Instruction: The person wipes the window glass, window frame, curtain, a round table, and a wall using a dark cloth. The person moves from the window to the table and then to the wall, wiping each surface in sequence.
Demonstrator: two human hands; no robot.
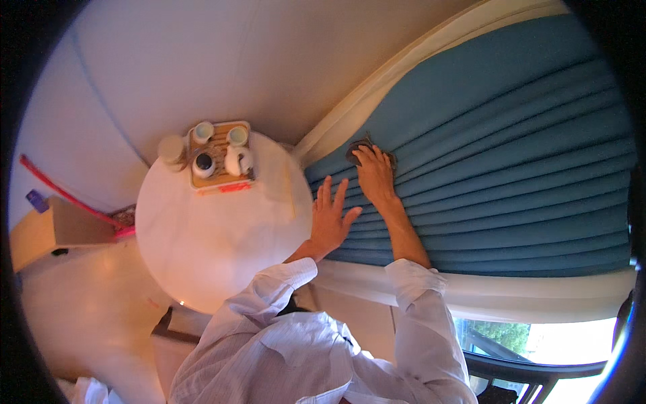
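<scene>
My right hand (375, 174) reaches up to a blue curtain (494, 166) that hangs in folds. Its fingers rest over a dark, round object (356, 152) against the cloth, perhaps a curtain tieback; the hand hides part of it, and how firmly it is held cannot be told. Lower and to the left, my left hand (331, 217) is spread with its fingers apart and holds nothing. It is in front of the curtain, near the right edge of a round white table (217, 252).
On the table, a wooden tray (218, 183) bears white cups (204, 132) and a white teapot (237, 160). A whitish container (172, 150) is beside it. A sheer pale curtain (353, 118) borders the blue one. A bin-like box (171, 343) is below the table; a window (504, 336) is lower right.
</scene>
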